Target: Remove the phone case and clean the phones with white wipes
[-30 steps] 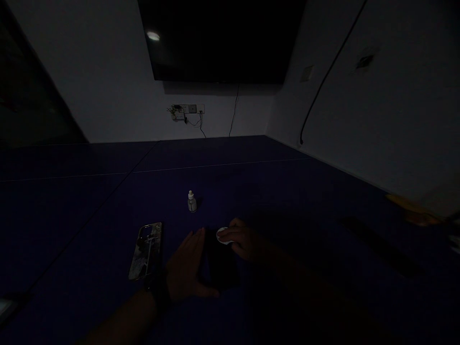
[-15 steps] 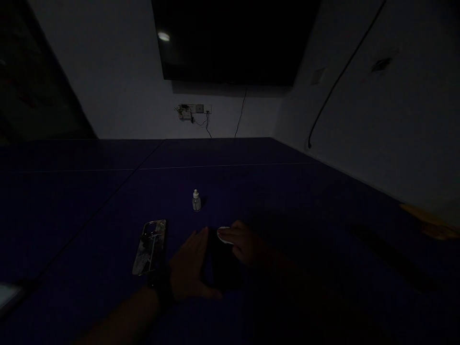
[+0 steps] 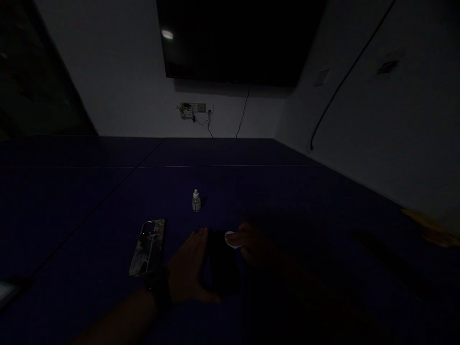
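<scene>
Black slab [image 3: 223, 268] | flat, rectangular | rounded white pad [image 3: 230, 243] | under right fingers [image 3: 237, 237]

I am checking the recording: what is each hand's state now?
Left hand: open, beside a dark slab.
Right hand: on a white pad; open or closed cannot be told.

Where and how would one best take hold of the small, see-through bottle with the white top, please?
I would pinch the small, see-through bottle by its body, below the white top, coming from the near side: it stands upright, the body looks wider than the top, and the left hand is on that side.
</scene>
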`<move>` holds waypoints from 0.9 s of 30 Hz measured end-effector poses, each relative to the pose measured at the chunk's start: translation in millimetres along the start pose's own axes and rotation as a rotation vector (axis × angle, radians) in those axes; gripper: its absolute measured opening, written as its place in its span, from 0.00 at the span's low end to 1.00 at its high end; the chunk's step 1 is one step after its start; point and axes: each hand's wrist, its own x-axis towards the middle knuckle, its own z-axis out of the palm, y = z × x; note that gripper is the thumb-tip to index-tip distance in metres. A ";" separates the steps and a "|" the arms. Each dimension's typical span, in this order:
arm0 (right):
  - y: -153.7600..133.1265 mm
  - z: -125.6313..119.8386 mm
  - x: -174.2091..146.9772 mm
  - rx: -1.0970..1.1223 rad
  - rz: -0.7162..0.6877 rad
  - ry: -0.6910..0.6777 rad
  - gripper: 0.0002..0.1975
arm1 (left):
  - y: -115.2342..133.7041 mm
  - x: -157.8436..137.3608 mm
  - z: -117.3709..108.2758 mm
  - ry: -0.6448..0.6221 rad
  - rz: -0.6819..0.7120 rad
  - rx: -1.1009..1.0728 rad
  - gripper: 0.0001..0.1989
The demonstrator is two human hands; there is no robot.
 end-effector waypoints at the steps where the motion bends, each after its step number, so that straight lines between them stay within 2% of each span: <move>1: -0.9 0.1 -0.5 0.015 -0.024 -0.010 0.27 | 0.8 0.2 0.2 -0.001 -0.015 0.022 0.79; 4: -3.4 1.3 1.3 0.005 -0.032 -0.004 0.30 | 2.6 1.6 -0.3 -0.019 -0.052 0.117 0.80; 9: -0.7 -2.7 0.8 -0.053 0.053 0.006 0.31 | 2.6 2.9 -4.6 -0.077 -0.070 0.211 0.74; 14: -3.3 -2.3 0.3 -0.037 -0.076 -0.035 0.31 | 4.1 3.2 -7.1 -0.090 -0.059 0.225 0.73; 19: -2.6 -2.8 3.6 -0.089 0.048 -0.037 0.30 | 3.2 3.5 -4.8 -0.091 -0.053 0.234 0.72; 22: -4.1 -2.2 2.6 -0.077 -0.005 -0.096 0.29 | 2.4 3.0 -4.5 -0.075 -0.044 0.226 0.72; 25: -8.4 -0.3 5.6 -0.072 -0.071 -0.060 0.30 | 4.1 3.4 -7.7 -0.091 -0.052 0.202 0.72; 27: -9.7 -1.6 8.6 -0.082 -0.034 -0.049 0.31 | 6.2 4.2 -10.8 -0.110 -0.067 0.185 0.72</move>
